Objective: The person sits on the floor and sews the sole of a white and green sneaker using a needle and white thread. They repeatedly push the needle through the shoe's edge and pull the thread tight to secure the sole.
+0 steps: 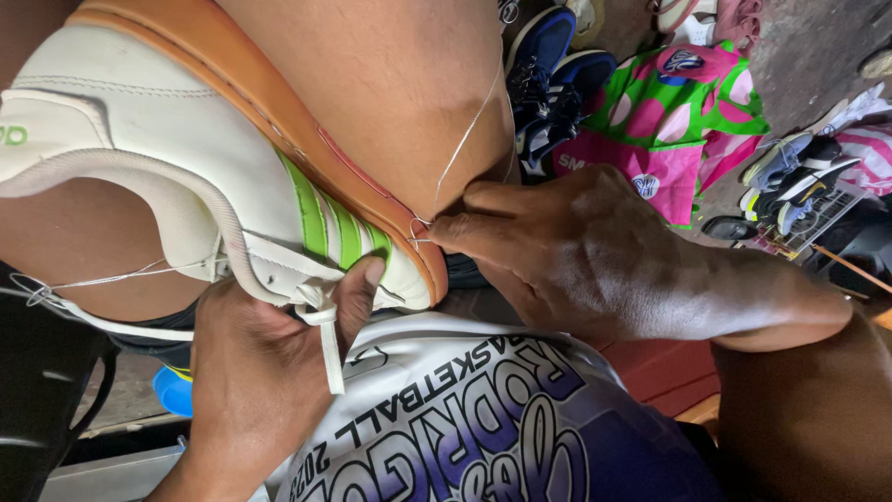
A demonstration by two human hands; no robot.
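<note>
While the left hand (265, 367) grips the white sneaker (139, 130) from below, thumb pressed on the upper nr the green stripes (339, 232), the right hand (576, 246) is pinched shut on a thin white thread (465, 130) right at the tan sole edge (279, 112); whether a needle is also held, cannot tell. Shoe lies on its side across the person's lap, against bare legs, sole rim up. Progress, judged: a line of stitching shows along the sole-upper seam fr. mid-shoe to the fingers, so that stretch looks sewn; the section toward the toe, past the right hand, looks not yet done. Loose thread also trails at the heel side. White lace end (327, 339) hangs below the thumb. Outward: printed white-purple shirt (465, 418); dark blue shoes (548, 74) & pink-green cloth (688, 112) on the floor. Containers: a wire rack (804, 218) at right holds several shoes, contents otherwise unclear.
</note>
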